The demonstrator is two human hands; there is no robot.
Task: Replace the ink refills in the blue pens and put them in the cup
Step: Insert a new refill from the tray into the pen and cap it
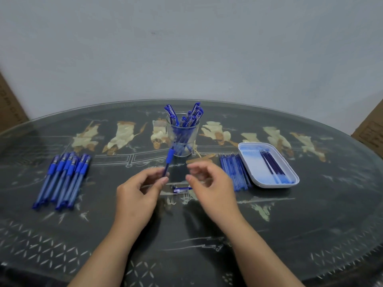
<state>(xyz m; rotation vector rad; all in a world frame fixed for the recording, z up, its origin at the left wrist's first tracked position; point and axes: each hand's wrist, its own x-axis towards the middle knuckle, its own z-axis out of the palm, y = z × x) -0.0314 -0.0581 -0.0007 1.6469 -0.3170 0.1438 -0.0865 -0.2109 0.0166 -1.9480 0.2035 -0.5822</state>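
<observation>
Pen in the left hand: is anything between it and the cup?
Nothing visible blocks it. The pen in the left hand points toward the cup, just behind it. The cup already holds several pens, but its mouth has room.

— Where did the pens stand?

— A clear cup (182, 135) sat upright at the table's far centre, holding blue pens (187, 119) clip ends up. A row of blue pens (62, 179) lay side by side at the left.

— Refills?

— A batch of refills (235, 172) lay just left of a white tray (257, 181); several darker refills (272, 165) lay inside it. One pen barrel (169, 162) stood tilted, grip up; a cap (182, 189) lay near it.
</observation>
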